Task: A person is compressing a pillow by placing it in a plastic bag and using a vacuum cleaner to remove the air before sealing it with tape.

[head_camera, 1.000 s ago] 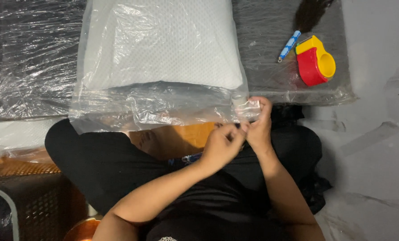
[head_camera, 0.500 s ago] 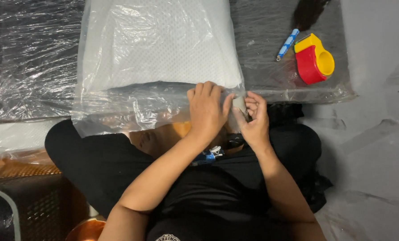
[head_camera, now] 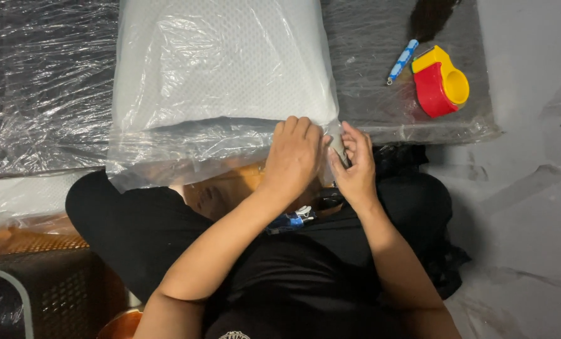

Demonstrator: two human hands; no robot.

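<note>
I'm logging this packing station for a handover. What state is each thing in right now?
pillow: lying flat, inside a clear plastic bag
plastic bag: near end loose and crumpled, hanging over the table edge
left hand: palm down, pressing on the bag's near corner
right hand: fingers pinching the bag corner
tape dispenser: red and yellow, lying untouched on the table
blue pen: lying untouched beside the dispenser

Even, fairly bright overhead light is seen; glare is thrown off plastic wrap (head_camera: pixel 48 81) left of the hands; focus is sharp.
</note>
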